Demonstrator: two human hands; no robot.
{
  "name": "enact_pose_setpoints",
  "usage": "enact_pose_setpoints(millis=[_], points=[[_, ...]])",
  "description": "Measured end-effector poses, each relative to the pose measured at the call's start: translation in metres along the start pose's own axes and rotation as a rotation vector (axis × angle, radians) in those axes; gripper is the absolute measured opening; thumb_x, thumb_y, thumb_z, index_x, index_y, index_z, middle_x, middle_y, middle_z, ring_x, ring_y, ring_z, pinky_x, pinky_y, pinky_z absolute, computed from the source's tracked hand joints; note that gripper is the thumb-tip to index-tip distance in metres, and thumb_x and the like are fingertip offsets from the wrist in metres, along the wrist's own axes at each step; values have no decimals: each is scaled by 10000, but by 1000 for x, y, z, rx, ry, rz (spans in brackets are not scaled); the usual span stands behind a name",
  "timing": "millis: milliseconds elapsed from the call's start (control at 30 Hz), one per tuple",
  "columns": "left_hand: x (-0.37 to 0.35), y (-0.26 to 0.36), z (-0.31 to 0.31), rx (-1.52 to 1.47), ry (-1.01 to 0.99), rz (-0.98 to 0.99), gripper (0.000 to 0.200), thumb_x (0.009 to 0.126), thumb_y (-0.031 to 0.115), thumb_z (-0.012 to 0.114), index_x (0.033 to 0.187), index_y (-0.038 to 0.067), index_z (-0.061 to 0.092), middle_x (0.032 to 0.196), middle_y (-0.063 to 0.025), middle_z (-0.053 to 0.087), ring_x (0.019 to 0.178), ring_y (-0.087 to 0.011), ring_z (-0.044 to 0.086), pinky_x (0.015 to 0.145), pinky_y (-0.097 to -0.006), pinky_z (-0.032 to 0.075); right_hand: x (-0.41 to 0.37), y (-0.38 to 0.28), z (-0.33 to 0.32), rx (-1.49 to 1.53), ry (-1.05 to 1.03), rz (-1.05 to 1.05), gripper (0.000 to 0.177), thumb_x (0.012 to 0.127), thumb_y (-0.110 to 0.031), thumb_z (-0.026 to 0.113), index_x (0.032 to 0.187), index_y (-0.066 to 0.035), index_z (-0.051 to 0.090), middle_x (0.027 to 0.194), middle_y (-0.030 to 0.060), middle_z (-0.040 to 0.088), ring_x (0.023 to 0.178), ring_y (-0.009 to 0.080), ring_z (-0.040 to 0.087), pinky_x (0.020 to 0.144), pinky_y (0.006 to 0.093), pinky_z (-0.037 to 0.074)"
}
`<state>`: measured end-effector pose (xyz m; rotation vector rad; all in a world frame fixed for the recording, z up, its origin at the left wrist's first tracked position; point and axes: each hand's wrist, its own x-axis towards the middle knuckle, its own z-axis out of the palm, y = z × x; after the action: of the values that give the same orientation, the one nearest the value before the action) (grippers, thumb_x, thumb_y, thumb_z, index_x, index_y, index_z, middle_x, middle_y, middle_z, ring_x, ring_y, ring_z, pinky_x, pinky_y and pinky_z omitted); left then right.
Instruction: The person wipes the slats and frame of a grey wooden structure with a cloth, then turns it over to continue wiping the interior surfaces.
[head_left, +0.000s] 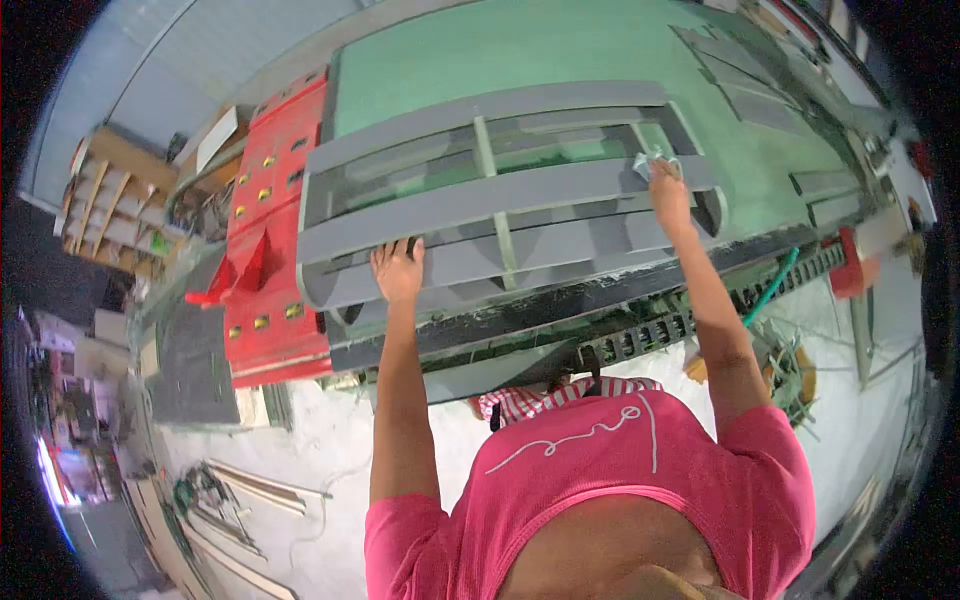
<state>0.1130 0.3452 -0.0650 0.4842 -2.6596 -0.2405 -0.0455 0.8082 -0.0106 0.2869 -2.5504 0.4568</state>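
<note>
A long grey slatted panel assembly [400, 210], with lengthwise boards joined by short cross pieces, lies on the green table surface [420, 55]. On its near board, toward the left end, my left hand [398, 268] rests with the fingers spread, holding nothing. My right hand [667, 190] is closed around a crumpled pale cloth [645, 165] at the right end. The cloth overlaps the middle board there, and part of it is hidden by the fingers.
A red metal plate [270, 210] with holes borders the table on the left. Loose grey panels [740, 80] lie at the far right. Along the near side runs a black slotted rail [640, 340]. Wood strips [260, 485] lie on the floor at lower left.
</note>
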Motion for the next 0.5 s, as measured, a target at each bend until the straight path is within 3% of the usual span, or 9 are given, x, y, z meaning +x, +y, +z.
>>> enact_pose_setpoints(millis=[33, 167, 300, 500], points=[[0, -1, 1, 2, 6, 16, 433, 871, 446, 492, 1113, 113, 628, 1205, -94, 565, 1157, -320, 472, 1041, -477, 285, -2, -22, 7, 79, -36, -3, 262, 822, -61, 480, 1038, -33, 624, 1101, 159, 601, 1047, 317, 554, 918, 397, 442], [0, 5, -9, -37, 32, 35, 446, 877, 454, 479, 1123, 113, 626, 1206, -93, 566, 1166, -324, 465, 1042, -476, 283, -15, -113, 42, 66, -82, -370, 339, 823, -42, 467, 1138, -68, 587, 1173, 131, 575, 1098, 302, 535, 977, 391, 410], [-1, 4, -7, -7, 68, 26, 413, 852, 416, 530, 1071, 85, 643, 1153, -109, 590, 1127, -316, 492, 1019, -460, 306, -26, -209, 48, 179, -177, -402, 367, 809, -24, 474, 1157, -73, 578, 1218, 122, 553, 1160, 303, 497, 1008, 390, 384], [-1, 5, -10, -47, 147, 65, 377, 847, 397, 542, 1019, 80, 652, 1101, -101, 604, 1082, -305, 512, 1002, -460, 323, -38, -269, 40, 494, -304, -508, 275, 836, -12, 469, 1080, -66, 583, 1168, 131, 567, 1101, 315, 528, 935, 395, 442]])
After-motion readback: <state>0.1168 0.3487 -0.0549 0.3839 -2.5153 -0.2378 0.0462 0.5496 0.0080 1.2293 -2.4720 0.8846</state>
